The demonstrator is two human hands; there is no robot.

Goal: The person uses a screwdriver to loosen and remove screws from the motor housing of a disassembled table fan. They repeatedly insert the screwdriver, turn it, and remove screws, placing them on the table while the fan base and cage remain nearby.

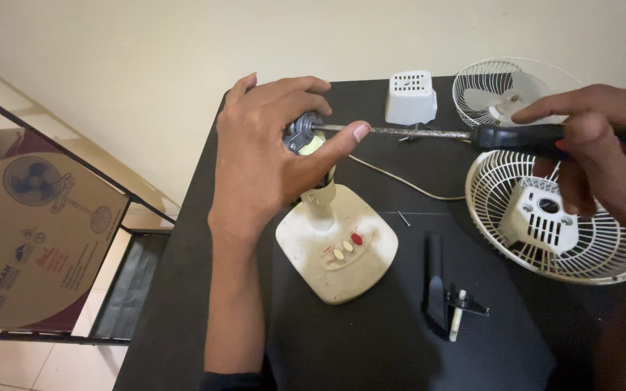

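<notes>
The left hand (269,156) grips the hard, heavy fan motor (304,135) around its sides, while the right hand (603,145) squeezes the screwdriver (472,135) by its black handle.

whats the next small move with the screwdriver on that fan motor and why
Probably turn the screwdriver while keeping it level. Its tip already sits at the fan motor, the left hand grips the motor and its thumb steadies the shaft, and the right hand holds the handle.
</notes>
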